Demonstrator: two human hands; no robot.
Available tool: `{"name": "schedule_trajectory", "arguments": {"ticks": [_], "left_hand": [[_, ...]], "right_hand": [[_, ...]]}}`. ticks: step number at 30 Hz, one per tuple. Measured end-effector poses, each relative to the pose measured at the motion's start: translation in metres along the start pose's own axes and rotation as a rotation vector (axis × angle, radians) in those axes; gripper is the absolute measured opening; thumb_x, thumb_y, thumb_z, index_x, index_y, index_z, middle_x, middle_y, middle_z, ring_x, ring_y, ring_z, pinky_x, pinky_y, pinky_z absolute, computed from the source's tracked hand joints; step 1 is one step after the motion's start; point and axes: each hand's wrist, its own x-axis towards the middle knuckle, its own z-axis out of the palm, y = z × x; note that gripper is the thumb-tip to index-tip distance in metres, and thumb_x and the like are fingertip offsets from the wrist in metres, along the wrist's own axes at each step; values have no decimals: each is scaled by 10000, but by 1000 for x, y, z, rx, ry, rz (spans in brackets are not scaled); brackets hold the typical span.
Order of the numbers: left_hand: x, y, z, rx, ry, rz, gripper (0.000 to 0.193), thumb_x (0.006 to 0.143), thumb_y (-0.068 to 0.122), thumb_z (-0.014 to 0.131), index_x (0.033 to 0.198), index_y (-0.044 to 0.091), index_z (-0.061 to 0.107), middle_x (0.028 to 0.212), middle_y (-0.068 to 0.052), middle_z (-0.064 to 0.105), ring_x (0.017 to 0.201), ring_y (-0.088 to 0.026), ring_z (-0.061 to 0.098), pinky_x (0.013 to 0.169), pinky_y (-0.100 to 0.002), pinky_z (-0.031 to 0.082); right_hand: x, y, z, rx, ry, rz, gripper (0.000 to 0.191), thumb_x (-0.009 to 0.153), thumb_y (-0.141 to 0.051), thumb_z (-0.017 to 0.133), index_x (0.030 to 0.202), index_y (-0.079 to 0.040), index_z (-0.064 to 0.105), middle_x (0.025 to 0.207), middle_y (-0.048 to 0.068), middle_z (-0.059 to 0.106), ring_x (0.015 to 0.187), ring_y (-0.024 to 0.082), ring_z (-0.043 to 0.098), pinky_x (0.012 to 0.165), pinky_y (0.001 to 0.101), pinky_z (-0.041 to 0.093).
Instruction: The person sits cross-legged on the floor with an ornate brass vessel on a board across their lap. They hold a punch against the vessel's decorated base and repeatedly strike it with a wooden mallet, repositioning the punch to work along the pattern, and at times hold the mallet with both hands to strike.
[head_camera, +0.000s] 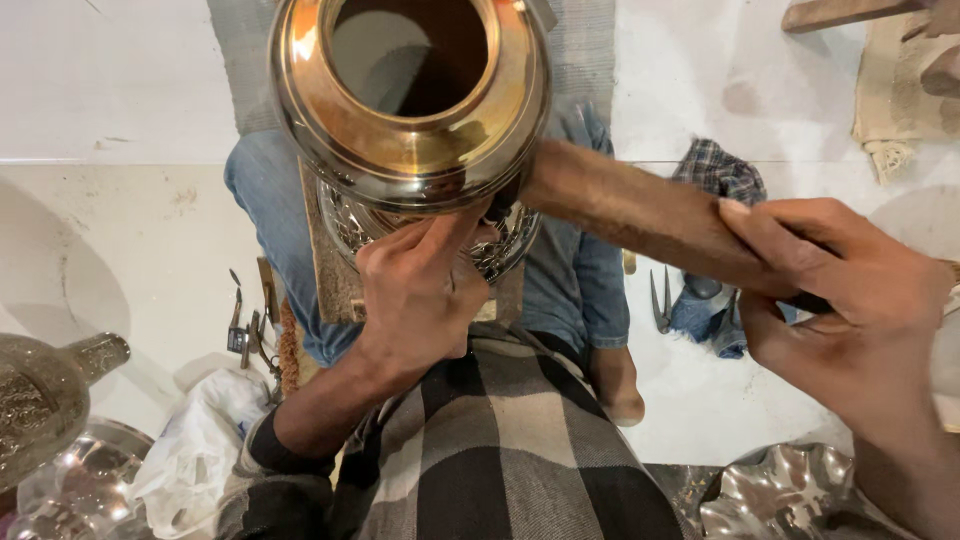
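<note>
Tools lie left on the floor. Left hand pinches something small, hidden, against the brass pot resting on the lap; the right hand clenches a wooden mallet touching the pot. Embossing shows on the lower belly; upper band looks plain. Pot's top is cut off.

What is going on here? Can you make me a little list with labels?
Pot: shiny copper-coloured metal pot, mouth open toward the camera, resting on the person's lap
Left hand: left hand pressed against the pot's patterned lower part
Right hand: right hand in a grip around a wooden mallet, its head against the pot
Nearby: pliers on the floor, checked cloth, silvery dish
</note>
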Motion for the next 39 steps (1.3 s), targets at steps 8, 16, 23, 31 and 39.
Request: {"name": "schedule_trajectory", "arguments": {"ticks": [8,16,23,31,39], "left_hand": [[5,-2,-2,19,-41,7,663,755,-24,610,1412,64,592,960,-103,773,812,-252,770,714,-371,613],[1,-4,1,0,-26,7,631,802,-37,592,1423,74,583,959,-55,783,800,-205,776,692,-341,617],[3,-8,-5,20,-92,74,696,726,-11,640,1415,68,582,968,-70,776,806,-228,758,698,-361,602],[6,-9,-9,23,-125,107,701,705,25,672,1399,65,581,963,-64,757,817,-234,738,727,-380,593],[7,-9,-11,5,-158,66,660,700,42,679,1356,71,609,929,-64,764,761,-230,730,675,-377,583]], "right_hand": [[2,7,6,211,85,90,687,730,62,689,1395,-92,614,1146,104,678,826,113,654,667,212,512],[4,-3,9,-37,-23,78,669,710,131,731,1359,-11,646,1130,143,709,842,117,671,708,256,524],[4,2,14,-72,-56,19,697,704,142,702,1382,3,622,1224,162,699,912,146,703,728,267,545],[-11,13,21,228,24,97,725,802,133,696,1492,-35,544,1148,128,653,966,127,656,817,244,531],[-15,25,20,232,-43,126,797,712,117,667,1470,-96,548,1139,101,637,858,115,634,687,215,512]]}}
